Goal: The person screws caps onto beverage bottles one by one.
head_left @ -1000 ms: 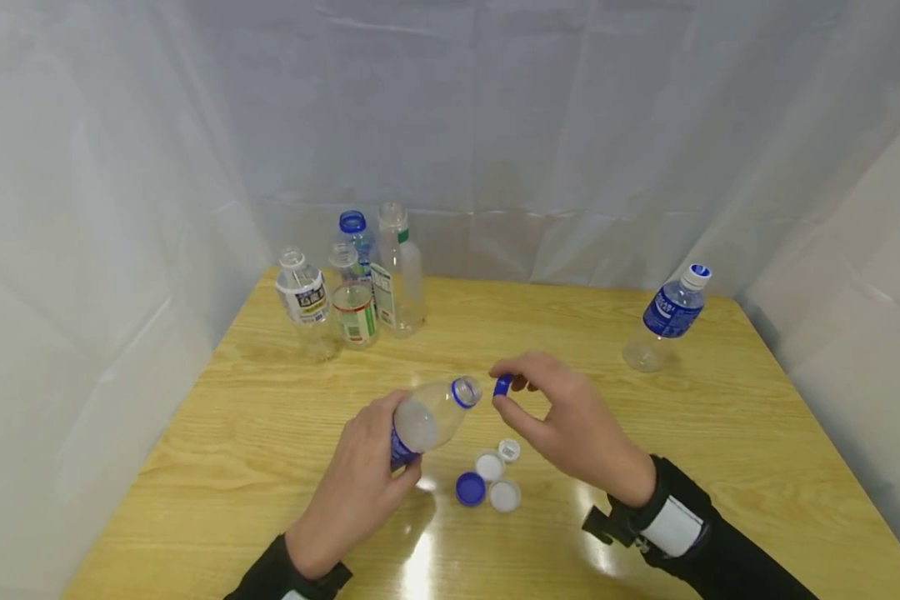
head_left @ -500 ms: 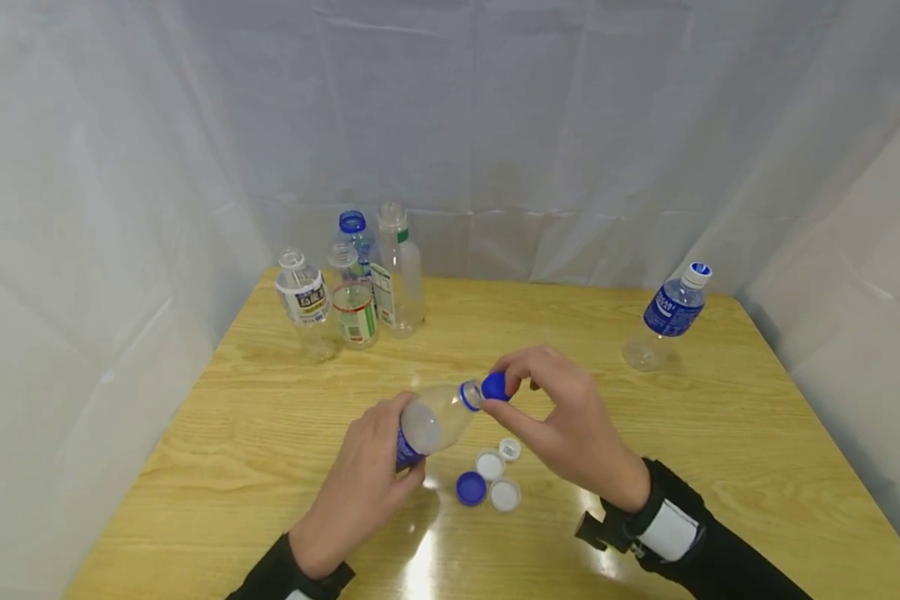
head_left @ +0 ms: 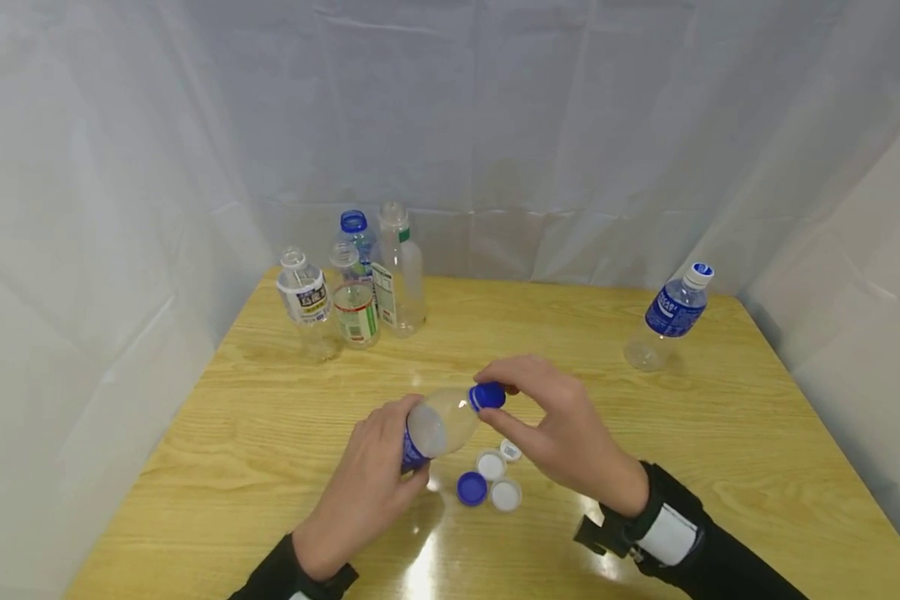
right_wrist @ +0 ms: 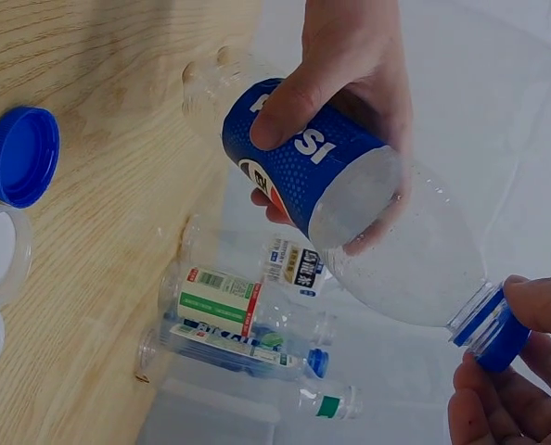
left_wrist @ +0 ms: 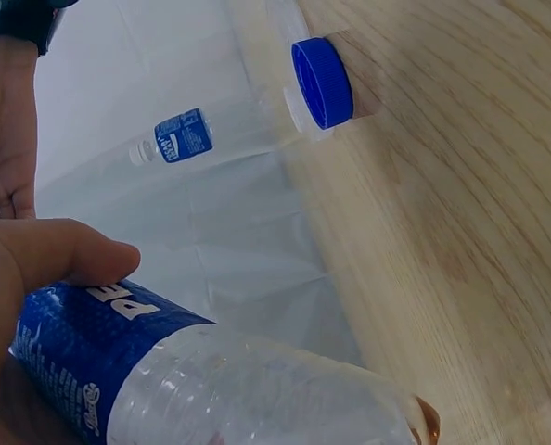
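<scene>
My left hand (head_left: 367, 479) grips a clear plastic bottle (head_left: 450, 421) round its blue Pepsi label (right_wrist: 299, 148). The bottle is tilted above the table, its neck pointing to the right. Thumb and fingers of my right hand (head_left: 566, 421) pinch a blue bottle cap (head_left: 489, 396), which sits over the bottle's mouth. From the right wrist view, the cap (right_wrist: 501, 341) is on the neck, though some neck shows below it; how far it is threaded I cannot tell. In the left wrist view, the bottle's neck is hidden.
Below the hands lie a loose blue cap (head_left: 472, 488) and several white caps (head_left: 506, 495). Uncapped bottles stand at the back left, including a white-labelled one (head_left: 305, 296) and a tall one (head_left: 401, 275). A blue-labelled bottle (head_left: 672, 312) with a white cap stands at the right.
The right hand has turned the blue cap towards the bottle and brought it onto the mouth. The left hand has shifted the bottle slightly to the right.
</scene>
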Tool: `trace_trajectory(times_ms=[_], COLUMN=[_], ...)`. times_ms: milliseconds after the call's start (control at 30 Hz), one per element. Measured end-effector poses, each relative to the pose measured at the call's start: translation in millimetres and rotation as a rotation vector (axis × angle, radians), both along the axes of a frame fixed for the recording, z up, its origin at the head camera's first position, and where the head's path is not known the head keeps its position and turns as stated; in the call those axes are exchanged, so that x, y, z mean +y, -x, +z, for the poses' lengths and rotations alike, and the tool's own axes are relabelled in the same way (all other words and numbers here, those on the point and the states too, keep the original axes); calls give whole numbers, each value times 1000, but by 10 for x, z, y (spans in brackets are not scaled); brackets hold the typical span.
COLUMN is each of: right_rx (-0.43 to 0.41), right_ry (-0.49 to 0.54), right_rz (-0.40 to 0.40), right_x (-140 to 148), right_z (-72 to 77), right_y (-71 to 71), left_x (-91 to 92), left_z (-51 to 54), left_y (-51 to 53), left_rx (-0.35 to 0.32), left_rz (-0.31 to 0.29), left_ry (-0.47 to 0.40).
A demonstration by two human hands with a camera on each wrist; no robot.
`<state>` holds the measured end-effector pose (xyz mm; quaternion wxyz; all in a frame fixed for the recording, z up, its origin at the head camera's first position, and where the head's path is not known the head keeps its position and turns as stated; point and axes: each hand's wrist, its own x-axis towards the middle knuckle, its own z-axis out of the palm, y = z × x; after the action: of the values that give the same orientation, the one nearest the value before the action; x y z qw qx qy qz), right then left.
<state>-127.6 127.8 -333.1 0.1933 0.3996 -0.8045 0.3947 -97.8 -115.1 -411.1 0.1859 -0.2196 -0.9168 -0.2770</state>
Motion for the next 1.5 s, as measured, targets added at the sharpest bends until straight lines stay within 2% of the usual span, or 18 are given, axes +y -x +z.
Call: trace_trajectory(times_ms=[300,733,1000,1200,1333,1500], right_rx=[-50,-101,-106,-71,-4,76], right_ry=[-67,-129,-136,-206,-248,-241], right_rz=[34,-37,-17,-84,-136,-165], right_x=[59,130,141,148,151,149], right_z=[46,77,63,45,17,-38], right_y=[-42,-23,-23,-29,-26,-4], left_x=[7,29,38,49,58,70], left_z=[5,38,49,45,41,39], left_y=[-8,-22,-16,-20,-31,-41], left_rx=[-23,-48,-36,-17,-11,-6], left_rz=[16,8,-2,-7,-8,-18], left_ry=[5,14,20,39,59,78])
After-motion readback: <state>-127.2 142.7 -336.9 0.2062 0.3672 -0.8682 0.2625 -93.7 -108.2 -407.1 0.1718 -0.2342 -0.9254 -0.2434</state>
